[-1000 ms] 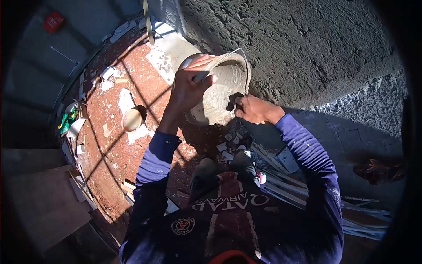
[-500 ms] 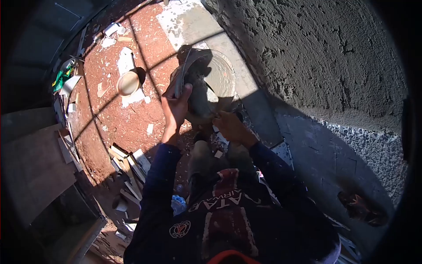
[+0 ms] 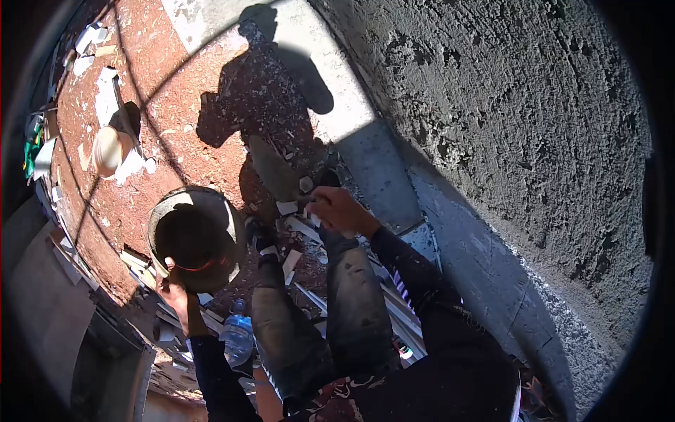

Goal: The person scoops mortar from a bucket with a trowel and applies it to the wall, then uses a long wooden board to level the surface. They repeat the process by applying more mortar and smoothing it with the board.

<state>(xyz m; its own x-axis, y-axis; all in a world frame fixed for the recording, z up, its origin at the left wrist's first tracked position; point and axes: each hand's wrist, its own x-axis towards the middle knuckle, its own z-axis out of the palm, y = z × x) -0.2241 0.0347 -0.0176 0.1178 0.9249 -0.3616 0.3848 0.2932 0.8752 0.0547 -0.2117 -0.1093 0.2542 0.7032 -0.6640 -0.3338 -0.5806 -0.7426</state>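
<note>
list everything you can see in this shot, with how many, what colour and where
round grey mortar pan: one, dark and shadowed inside, low on the red floor at left, left hand at its near rim
pale upturned bowl: one, cream, on the floor at far left
clear plastic water bottle: one, bluish, beside the left knee
rough grey plastered wall: one, fills the right side
red speckled floor: one, upper left, littered with white scraps
white tile scraps: several, around the feet
mortar-caked trowel: one, grey, in front of the right hand
left hand: on the pan rim
right hand: grip closed on the trowel handle
</note>
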